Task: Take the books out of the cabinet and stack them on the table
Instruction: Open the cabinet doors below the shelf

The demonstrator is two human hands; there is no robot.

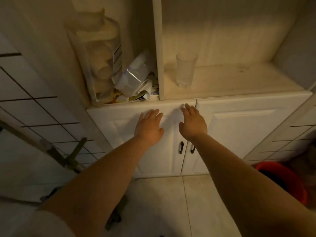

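Here, your landmark is the white cabinet (239, 120), closed below and open-shelved above.

Item 1, left of the cabinet: tiled wall (34, 93), white squares with dark grout.

Item 2, left open shelf above the left door (123, 137): one clear bag of pale disposable cups (102, 65), upright; its label strip is too blurred to read. Beside it, one tilted clear plastic pack (133, 77). Under these lie flat printed pieces with yellow and blue covers (136, 97), possibly books; count and titles cannot be told.

Item 3, your left hand (148, 127): fingers spread, palm flat toward the left door's upper panel, gripping nothing.

Item 4, two dark handles (181, 147), one per door, at the seam below your hands.

Item 5, your right hand (192, 122): fingers extended and together, at the top of the seam, empty.

Item 6, right open shelf: one clear drinking glass (185, 71), upright.

Item 7, right door (239, 134), shut.

Item 8, floor right of the cabinet: one red bucket (289, 182).
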